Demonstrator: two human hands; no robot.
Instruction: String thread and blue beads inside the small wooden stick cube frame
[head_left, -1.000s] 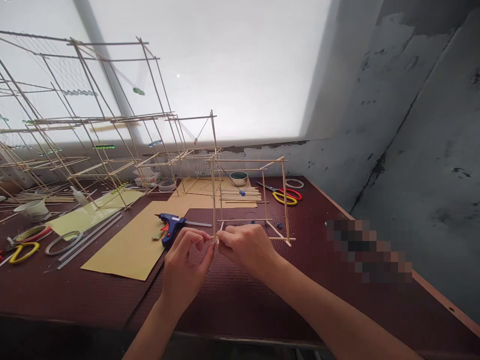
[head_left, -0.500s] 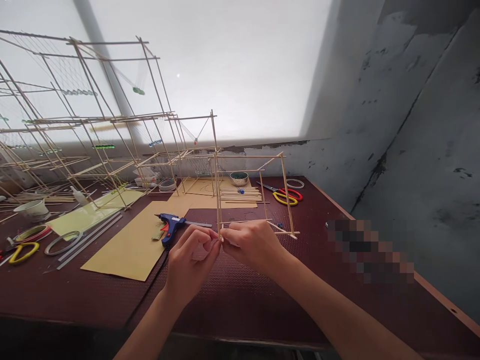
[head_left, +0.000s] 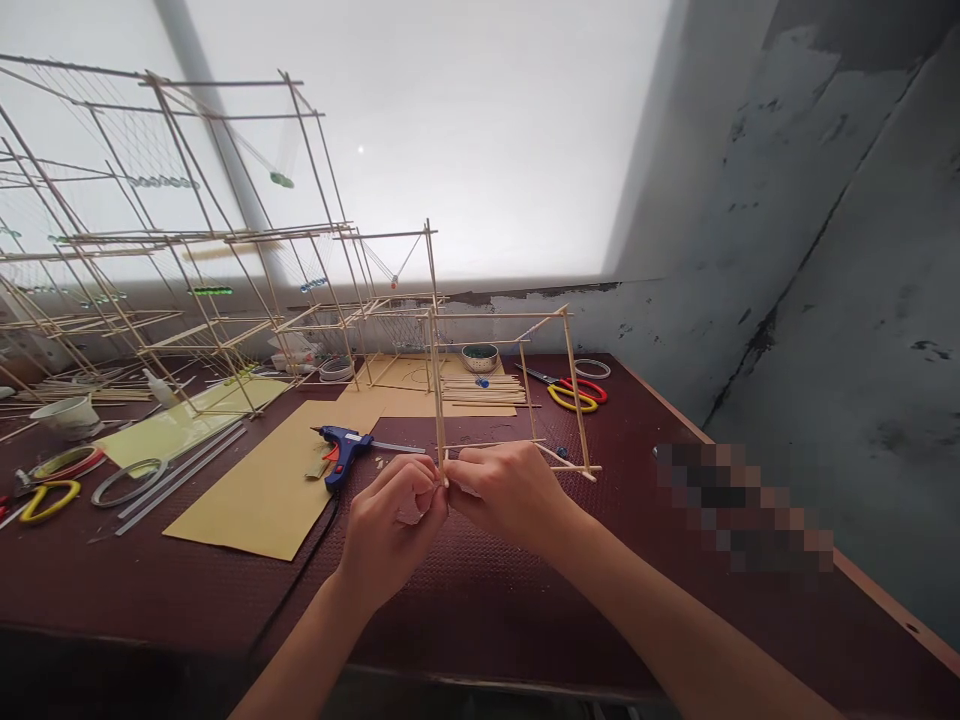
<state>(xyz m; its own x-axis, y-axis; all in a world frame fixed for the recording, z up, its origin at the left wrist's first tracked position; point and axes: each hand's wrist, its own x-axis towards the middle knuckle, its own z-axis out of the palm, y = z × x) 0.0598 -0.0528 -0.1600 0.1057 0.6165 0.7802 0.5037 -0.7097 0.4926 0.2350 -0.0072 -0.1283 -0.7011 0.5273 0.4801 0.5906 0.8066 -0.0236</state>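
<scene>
A: Start with the big items. What stands on the table (head_left: 525, 600)?

B: Tall stick frames (head_left: 172, 250) fill the far left, strung with thread and beads. Nearer lies yellow card (head_left: 255, 490), a blue glue gun (head_left: 341, 447) resting on its right edge. Loose sticks (head_left: 480, 390) and a small bowl (head_left: 479, 356) sit behind, red and yellow scissors (head_left: 574, 392) to their right.

A: And the piece in hand?

B: A small stick cube (head_left: 510, 390), upright, standing on the table just beyond the hands, well right of the big frames. Both hands meet at its near lower left corner.

A: State of the hands?

B: Left hand (head_left: 394, 530) is curled tight, thumb and forefinger pinched at the foot of the upright stick. Right hand (head_left: 506, 495) is pinched narrow on the bottom rail at the same joint. (Whether anything small sits between the left fingertips, I cannot tell.)

A: Your judgement on doing this well?

B: Hold the corner square and steady with the cube's other feet flat on the table. Press lightly; these sticks look thin and would bow or snap. Keep the fingertips off the joint itself if the glue is fresh.
</scene>
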